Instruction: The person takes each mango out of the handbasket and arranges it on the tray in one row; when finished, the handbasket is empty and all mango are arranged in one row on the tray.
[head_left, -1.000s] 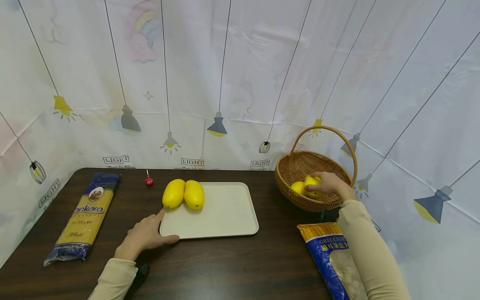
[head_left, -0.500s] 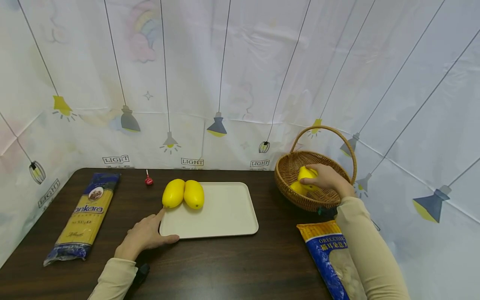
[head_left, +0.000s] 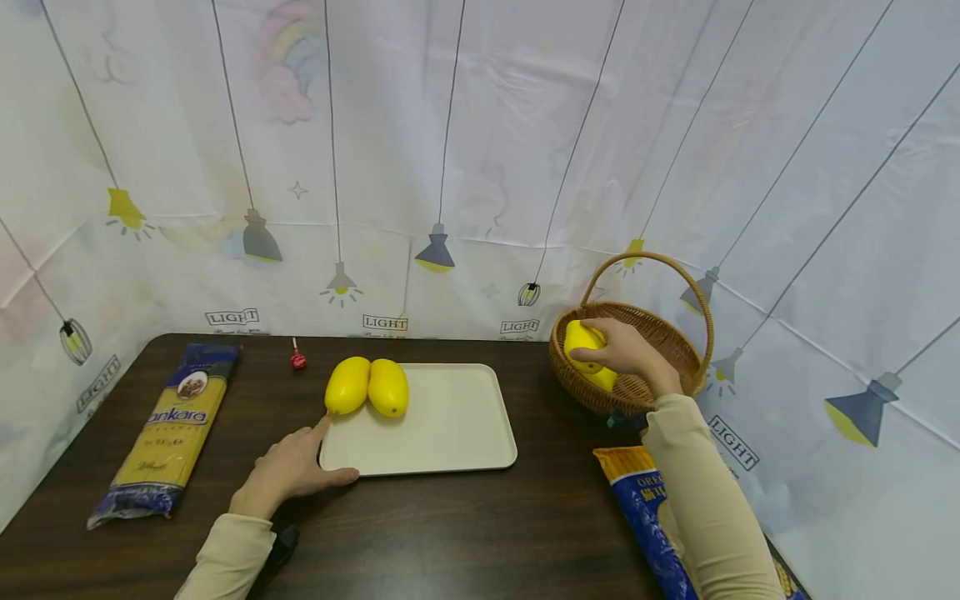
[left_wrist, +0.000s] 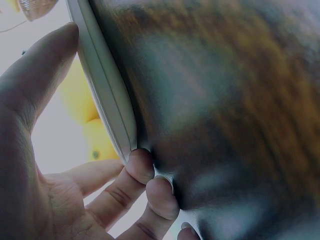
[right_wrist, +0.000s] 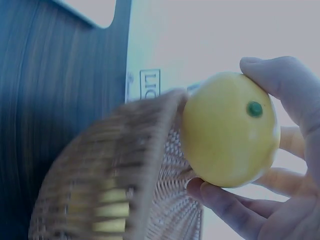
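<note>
In the head view my right hand (head_left: pixel 626 352) grips a smooth yellow oval fruit (head_left: pixel 581 346) over the left side of the wicker basket (head_left: pixel 652 321). The right wrist view shows thumb and fingers around this fruit (right_wrist: pixel 225 130), which has a green stem spot. Another yellow fruit (head_left: pixel 602 379) lies below it inside the basket. My left hand (head_left: pixel 288 473) rests at the left front corner of a cream rectangular tray (head_left: pixel 450 425), thumb and fingers spread along its rim (left_wrist: pixel 107 80). Two yellow oval fruits (head_left: pixel 348 386) sit side by side at the tray's far left.
A yellow and blue pasta packet (head_left: pixel 168 429) lies at the table's left. A red lollipop (head_left: pixel 297 359) lies behind the tray. Partly under my right forearm is a blue and orange orecchiette bag (head_left: pixel 645 508). A printed curtain (head_left: pixel 480 167) hangs behind the dark table (head_left: pixel 450 533).
My right hand has lifted the yellow fruit within the basket and moved it left toward the rim. The left hand, the tray and its two fruits have stayed in place.
</note>
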